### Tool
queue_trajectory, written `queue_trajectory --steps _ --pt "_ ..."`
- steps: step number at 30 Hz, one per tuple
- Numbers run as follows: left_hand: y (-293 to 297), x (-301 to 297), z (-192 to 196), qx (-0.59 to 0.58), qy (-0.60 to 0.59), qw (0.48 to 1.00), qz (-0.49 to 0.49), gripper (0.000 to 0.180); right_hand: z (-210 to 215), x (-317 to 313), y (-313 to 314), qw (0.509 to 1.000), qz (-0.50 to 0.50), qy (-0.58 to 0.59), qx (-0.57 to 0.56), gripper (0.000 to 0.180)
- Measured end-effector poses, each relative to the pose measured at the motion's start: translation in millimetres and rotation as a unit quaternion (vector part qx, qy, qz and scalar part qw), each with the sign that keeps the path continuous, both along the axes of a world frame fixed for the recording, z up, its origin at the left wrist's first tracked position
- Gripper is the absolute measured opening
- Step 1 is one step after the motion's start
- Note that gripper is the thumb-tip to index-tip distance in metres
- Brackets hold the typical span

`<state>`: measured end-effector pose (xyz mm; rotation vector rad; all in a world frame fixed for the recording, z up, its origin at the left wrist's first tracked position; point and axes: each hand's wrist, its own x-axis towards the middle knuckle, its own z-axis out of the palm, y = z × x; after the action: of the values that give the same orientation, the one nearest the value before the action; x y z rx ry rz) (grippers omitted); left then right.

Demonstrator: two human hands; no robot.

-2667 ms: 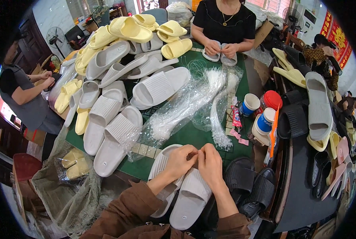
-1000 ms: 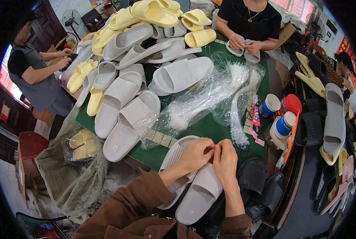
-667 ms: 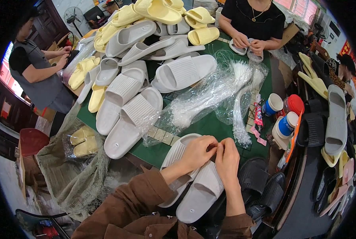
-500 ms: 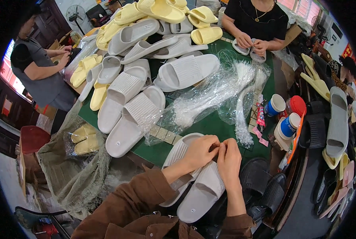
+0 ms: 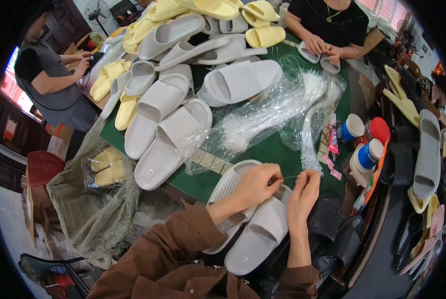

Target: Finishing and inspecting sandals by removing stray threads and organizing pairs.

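While the left hand (image 5: 257, 184) is pinching a thin strand (image 5: 290, 177), right hand (image 5: 304, 193) pinching it too, grey slippers (image 5: 268, 220) are lying beneath the grip

Bright light (the window (image 5: 384, 11) at upper right glows pink) glints off the plastic bag (image 5: 260, 117), leaving soft shadow inside the nearest gray slipper (image 5: 270, 219); corners go black, edges bend.

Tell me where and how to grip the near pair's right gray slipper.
I'd grip the gray slipper by both edges of its heel end, from the near side: it lies uncovered and points toward the body, while the left hand and right hand sit close to the far end.
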<state>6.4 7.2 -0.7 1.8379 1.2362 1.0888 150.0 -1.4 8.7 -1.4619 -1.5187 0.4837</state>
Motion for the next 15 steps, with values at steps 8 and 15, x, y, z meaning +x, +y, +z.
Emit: queue_trajectory --steps 8,15 --pt "0.7 -1.8 5.6 -0.052 -0.023 0.998 -0.004 0.013 3.1 0.5 2.4 0.997 -0.005 0.066 -0.025 0.008" --pt "0.9 -1.9 3.8 -0.063 -0.029 0.998 -0.010 0.012 1.8 2.4 4.5 0.990 0.008 0.132 -0.043 0.009"
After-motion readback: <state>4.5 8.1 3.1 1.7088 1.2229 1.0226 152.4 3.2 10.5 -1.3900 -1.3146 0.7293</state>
